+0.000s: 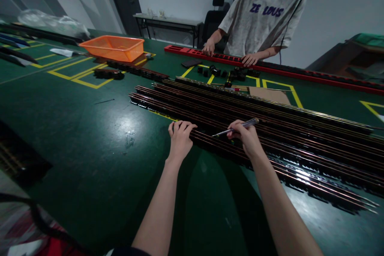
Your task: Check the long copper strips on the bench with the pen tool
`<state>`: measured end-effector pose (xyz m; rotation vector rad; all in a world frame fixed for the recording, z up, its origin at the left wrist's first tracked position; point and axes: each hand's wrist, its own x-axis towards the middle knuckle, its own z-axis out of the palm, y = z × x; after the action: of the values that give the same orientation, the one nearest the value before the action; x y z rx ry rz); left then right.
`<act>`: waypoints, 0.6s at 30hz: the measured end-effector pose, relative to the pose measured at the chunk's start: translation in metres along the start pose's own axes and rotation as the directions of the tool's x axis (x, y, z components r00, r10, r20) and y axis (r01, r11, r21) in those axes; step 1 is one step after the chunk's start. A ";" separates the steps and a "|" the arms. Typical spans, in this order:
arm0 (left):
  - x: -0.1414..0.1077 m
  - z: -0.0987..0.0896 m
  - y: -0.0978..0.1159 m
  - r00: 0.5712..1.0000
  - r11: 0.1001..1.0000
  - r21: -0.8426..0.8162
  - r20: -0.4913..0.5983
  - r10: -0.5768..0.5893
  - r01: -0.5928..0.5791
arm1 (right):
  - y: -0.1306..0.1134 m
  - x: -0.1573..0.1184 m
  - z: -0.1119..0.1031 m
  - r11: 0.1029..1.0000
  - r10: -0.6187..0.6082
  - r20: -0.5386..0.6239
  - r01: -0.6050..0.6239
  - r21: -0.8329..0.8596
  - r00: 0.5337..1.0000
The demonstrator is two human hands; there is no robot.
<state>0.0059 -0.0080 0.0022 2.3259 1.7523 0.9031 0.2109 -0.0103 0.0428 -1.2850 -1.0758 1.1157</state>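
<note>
Long black strips with copper-coloured rods (288, 144) lie side by side across the green table (99, 192). On the near edge of the nearest strip rests my left hand (181, 136), its fingers curled over the rods; whether they grip the strip is hard to tell. My right hand (244, 136) is closed around a thin screwdriver (251, 123) with a clear handle. Its metal shaft slants down to the left, and the tip is at the nearest strips, just right of my left hand.
An orange basket (120, 50) stands at the back left. Across the table a person in a grey shirt (261, 20) has both hands on a long red rail (303, 75). Small black parts (240, 74) and a cardboard piece (268, 95) lie behind the strips.
</note>
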 end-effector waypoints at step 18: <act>0.000 0.000 -0.001 1.000 0.999 -0.037 -0.002 0.001 -0.001 | 0.005 0.001 0.002 0.999 -0.021 -0.041 0.022 0.033 0.999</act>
<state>0.0052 -0.0075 0.0021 2.3036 1.7204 0.9298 0.2088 -0.0095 0.0376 -1.2617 -1.0345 1.0832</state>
